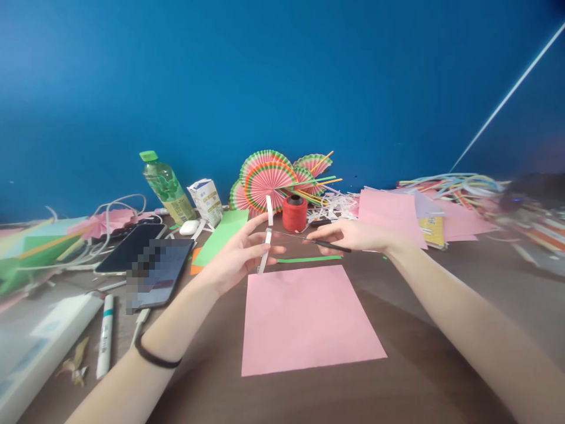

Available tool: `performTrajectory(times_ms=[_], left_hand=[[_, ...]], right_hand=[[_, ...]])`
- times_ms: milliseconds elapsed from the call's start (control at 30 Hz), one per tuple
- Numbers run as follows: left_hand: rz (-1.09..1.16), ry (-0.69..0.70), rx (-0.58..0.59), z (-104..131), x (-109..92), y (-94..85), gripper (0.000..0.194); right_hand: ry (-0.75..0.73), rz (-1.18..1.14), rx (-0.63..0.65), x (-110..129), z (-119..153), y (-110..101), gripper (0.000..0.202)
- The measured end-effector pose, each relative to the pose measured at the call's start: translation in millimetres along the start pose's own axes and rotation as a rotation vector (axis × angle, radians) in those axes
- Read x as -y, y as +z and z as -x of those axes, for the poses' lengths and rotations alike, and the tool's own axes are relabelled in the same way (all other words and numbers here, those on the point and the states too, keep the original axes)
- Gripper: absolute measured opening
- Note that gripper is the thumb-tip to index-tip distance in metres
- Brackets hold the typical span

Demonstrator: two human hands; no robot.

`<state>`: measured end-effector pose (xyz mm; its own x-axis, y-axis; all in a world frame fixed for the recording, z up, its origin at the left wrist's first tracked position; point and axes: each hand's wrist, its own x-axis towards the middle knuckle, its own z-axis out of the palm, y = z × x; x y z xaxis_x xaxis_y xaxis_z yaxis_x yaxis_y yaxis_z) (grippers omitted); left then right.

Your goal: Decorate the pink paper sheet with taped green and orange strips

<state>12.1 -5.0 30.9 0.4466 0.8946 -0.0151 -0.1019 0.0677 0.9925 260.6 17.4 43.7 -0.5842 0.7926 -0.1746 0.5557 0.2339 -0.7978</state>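
A left hand (236, 259) pinches a white strip (265, 252) near a pink sheet (309, 318) on the bench (309, 397), while the right hand (353, 235) grips a slim black-handled tool (329, 243) angled toward it. Bringing the two together, the apparent step, demands steady fingers.

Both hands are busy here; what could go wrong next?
The right hand holds a dark-handled tool pointing toward the left hand, so a slip might nick its fingers. The narrow white strip between those fingers could bend or twist. The red spool stands close by and might get knocked.
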Motion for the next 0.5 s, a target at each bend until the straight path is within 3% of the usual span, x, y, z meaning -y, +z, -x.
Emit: performTrajectory(times_ms=[167,333,400,500], left_hand=[[-0.263,0.056,-0.135,-4,2,-11.2,0.065],[-0.800,0.211,-0.204,-9,16,-40.6,0.065],[-0.903,0.237,-0.204,-11,22,-51.5,0.067],[-1.045,0.214,-0.205,-11,28,-62.4,0.067]], right_hand=[[0.054,0.047,-0.066,-6,7,-15,0.049],[0.145,0.301,-0.058,-43,16,-51,0.042],[0.245,0.382,-0.102,-59,20,-62,0.041],[0.355,0.436,-0.055,-76,23,-72,0.041]])
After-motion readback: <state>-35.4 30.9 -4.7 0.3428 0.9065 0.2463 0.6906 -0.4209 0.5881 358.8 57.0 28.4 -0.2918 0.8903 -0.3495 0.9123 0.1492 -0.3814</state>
